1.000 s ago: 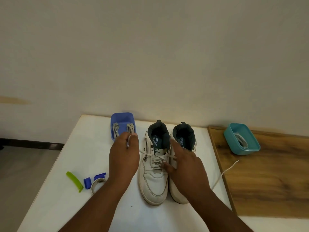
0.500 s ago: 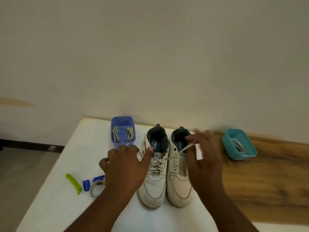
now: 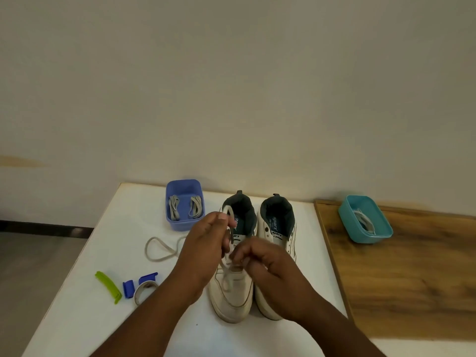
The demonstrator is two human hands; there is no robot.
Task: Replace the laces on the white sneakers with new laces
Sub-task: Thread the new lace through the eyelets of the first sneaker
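Flanking two sneakers [image 3: 233, 287]: two trays [image 3: 185, 191], three clips [image 3: 108, 286].

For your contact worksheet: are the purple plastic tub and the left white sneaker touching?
Apart. The head view shows a strip of white table between the purple plastic tub and the left white sneaker.

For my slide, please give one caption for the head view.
Both hands, left and right, pull a lace on the left white sneaker.
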